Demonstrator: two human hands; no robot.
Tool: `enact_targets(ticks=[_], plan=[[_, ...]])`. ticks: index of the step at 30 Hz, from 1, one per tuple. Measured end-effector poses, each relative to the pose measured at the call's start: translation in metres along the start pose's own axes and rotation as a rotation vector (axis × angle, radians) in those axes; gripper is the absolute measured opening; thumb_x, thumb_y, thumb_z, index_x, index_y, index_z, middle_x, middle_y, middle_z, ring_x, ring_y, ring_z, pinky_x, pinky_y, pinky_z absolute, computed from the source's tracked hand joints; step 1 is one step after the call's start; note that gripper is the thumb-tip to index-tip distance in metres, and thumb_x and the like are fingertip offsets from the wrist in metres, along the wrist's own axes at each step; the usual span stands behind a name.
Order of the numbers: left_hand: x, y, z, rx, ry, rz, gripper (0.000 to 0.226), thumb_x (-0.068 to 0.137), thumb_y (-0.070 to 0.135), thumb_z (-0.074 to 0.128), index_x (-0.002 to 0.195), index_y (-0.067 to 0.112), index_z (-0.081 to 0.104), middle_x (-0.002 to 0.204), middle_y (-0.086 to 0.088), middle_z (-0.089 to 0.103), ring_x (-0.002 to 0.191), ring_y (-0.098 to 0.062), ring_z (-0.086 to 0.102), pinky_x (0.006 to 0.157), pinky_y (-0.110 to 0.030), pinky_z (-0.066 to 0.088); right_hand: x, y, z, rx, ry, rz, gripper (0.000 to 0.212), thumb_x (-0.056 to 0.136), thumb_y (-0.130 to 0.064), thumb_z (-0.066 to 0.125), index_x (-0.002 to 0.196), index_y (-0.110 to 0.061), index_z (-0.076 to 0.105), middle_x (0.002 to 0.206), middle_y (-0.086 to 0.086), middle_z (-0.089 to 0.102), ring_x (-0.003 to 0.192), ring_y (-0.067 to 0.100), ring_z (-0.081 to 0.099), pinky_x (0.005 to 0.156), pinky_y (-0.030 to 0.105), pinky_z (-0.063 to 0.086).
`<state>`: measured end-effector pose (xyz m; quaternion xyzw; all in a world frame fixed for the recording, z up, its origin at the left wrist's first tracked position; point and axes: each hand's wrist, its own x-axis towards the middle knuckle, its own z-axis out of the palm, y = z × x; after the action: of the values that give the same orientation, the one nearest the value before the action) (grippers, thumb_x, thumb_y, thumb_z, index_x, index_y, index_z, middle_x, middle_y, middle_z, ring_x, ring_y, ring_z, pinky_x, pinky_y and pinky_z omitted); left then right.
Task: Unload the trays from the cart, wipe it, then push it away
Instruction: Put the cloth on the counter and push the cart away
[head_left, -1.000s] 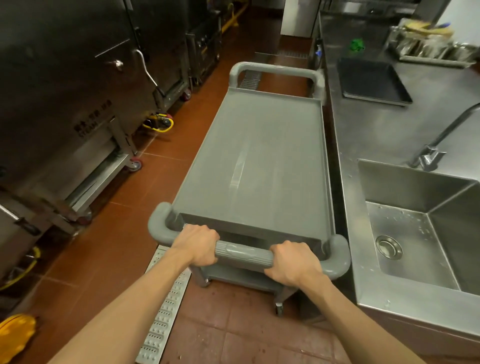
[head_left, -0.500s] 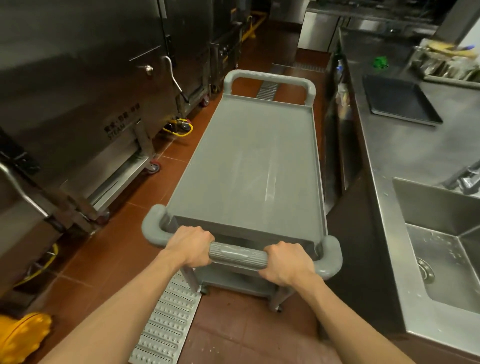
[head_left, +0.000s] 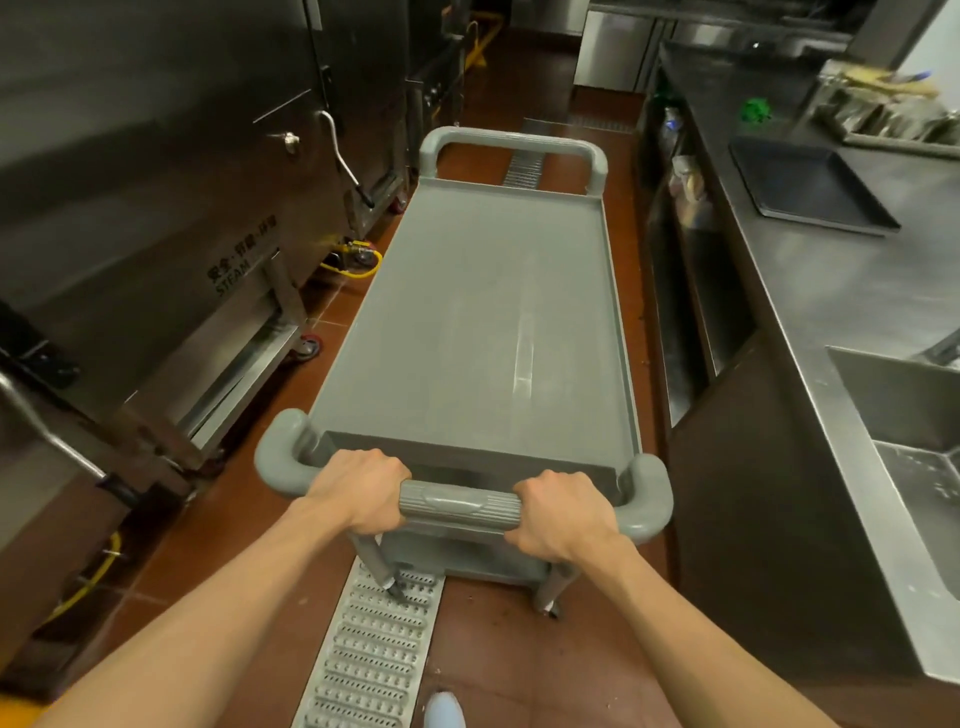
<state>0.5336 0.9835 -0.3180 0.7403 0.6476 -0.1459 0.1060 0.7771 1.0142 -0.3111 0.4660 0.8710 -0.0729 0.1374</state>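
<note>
The fingers of the left hand (head_left: 361, 493) are curled round the ribbed near handle (head_left: 460, 503) of the grey cart (head_left: 478, 332), and those of the right hand (head_left: 563, 512) are wrapped round the same bar toward its right end. The cart's top shelf is seen bare, standing in the aisle on the red tiled floor (head_left: 519, 649), its near-left leg over a perforated drain grate (head_left: 371, 654). A dark tray (head_left: 808, 188) is seen on the steel surface (head_left: 852, 291) to the right, near its far edge, with a sink (head_left: 914, 447) at the near-right corner. Steam cabinets (head_left: 156, 197) are seen along the left.
</note>
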Motion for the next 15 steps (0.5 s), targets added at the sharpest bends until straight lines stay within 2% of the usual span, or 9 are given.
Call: enact_targets(ticks=[7,11,15], plan=[[0.014,-0.065,-0.004,-0.027,-0.009,0.056,0.016,0.073,0.043,0.057,0.079,0.029,0.054,0.081,0.004,0.067,0.072,-0.022,0.06,0.066,-0.032,0.046,0.05,-0.038,-0.02,-0.025,-0.022,0.015,0.03,0.08,-0.05,0.056,0.09,-0.022,0.062,0.092,0.005,0.071,0.084,0.029,0.067,0.071,0.038,0.05],[0.014,-0.114,-0.006,-0.007,-0.02,0.083,0.014,0.074,0.04,0.058,0.08,0.028,0.054,0.084,0.003,0.068,0.082,-0.025,0.066,0.067,-0.031,0.045,0.075,-0.08,-0.028,-0.004,-0.027,0.036,0.03,0.081,-0.051,0.056,0.089,-0.023,0.061,0.09,0.004,0.071,0.081,0.028,0.066,0.069,0.037,0.049],[0.012,-0.159,-0.002,0.0,0.004,0.113,0.019,0.073,0.039,0.058,0.087,0.027,0.062,0.089,0.001,0.071,0.085,-0.026,0.067,0.069,-0.033,0.047,0.097,-0.117,-0.032,-0.002,-0.004,0.064,0.031,0.078,-0.051,0.057,0.088,-0.023,0.063,0.086,0.004,0.07,0.077,0.027,0.066,0.068,0.036,0.048]])
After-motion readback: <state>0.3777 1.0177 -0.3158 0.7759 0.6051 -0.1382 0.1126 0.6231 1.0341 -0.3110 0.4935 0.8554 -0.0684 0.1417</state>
